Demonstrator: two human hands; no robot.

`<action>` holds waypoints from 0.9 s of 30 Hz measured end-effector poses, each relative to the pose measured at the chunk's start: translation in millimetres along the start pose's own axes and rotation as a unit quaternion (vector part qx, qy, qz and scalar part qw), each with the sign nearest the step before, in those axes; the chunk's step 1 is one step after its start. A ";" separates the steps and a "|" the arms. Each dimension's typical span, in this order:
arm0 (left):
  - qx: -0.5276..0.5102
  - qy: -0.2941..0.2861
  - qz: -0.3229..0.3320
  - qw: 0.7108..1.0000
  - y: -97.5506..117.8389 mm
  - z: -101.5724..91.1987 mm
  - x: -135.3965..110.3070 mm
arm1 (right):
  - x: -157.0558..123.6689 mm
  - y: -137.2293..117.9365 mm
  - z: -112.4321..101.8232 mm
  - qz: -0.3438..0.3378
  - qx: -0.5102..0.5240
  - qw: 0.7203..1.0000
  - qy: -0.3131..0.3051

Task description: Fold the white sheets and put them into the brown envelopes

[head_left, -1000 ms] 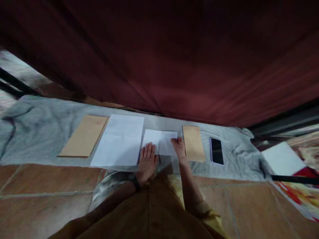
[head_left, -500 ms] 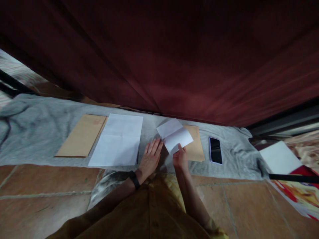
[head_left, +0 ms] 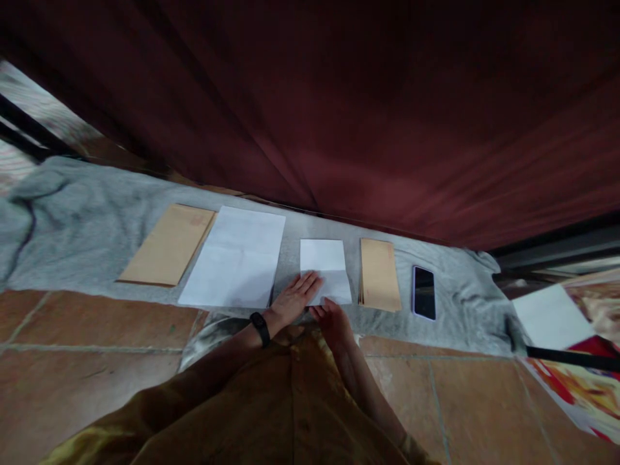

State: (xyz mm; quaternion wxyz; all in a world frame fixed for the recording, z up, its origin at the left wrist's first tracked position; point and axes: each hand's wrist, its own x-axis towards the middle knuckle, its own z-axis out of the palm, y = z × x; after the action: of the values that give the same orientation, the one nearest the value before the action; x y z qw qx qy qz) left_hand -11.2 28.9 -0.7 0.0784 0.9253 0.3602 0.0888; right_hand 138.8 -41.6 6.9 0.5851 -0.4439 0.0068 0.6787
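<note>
From the head camera, we see the small creased white sheet [head_left: 322, 255] lying on the grey cloth [head_left: 460, 297], between the larger white paper [head_left: 237, 258] and the smaller brown envelopes [head_left: 380, 274], apart from both. A crease runs across it. We judge it light and thin, soft enough to bend at a touch, prone to slide on the cloth and easy to wrinkle; it seems best steadied with a flat palm and taken by an edge or corner, between thumb and fingertip.

Our left hand [head_left: 294, 298] is spread flat, palm down, fingers straight and close together, its fingertips over the sheet's lower left part, gripping nothing. Our right hand [head_left: 334, 323] is half curled at the near edge, fingertips touching the paper; we cannot tell whether they pinch it. Both forearms angle inward, bringing the hands close together in front of us.
</note>
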 end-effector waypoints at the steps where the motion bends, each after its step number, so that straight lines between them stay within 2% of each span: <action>1: -0.003 0.000 0.003 1.000 -1.8 2.9 -1.0 | -1.4 -1.0 -2.6 0.012 -0.007 1.000 -0.005; 5: -0.004 -0.005 0.013 1.000 -8.8 7.7 -5.5 | -7.7 -7.3 -15.1 0.030 -0.041 0.999 -0.017; 10: 0.007 -0.020 0.019 1.000 -9.0 0.2 -11.3 | -14.4 -22.0 -23.2 -0.024 -0.054 0.997 0.050; 14: 0.012 -0.024 0.017 1.000 -4.0 -8.0 -15.4 | -18.7 -31.8 -22.6 -0.077 -0.098 0.989 0.073; 18: 0.001 -0.026 0.008 1.000 -3.7 -12.4 -16.2 | -21.2 -30.6 -25.1 -0.119 -0.161 0.976 0.081; 27: -0.042 -0.032 0.012 0.999 -13.2 -14.4 -20.1 | -17.5 -23.9 -34.8 -0.133 -0.210 0.964 0.097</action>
State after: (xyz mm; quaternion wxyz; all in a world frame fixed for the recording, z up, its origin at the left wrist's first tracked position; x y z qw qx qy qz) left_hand -37.5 26.0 8.3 0.1276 0.9277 0.3428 0.0751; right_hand 177.3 -66.3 8.6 0.5606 -0.6170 -0.1382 0.5347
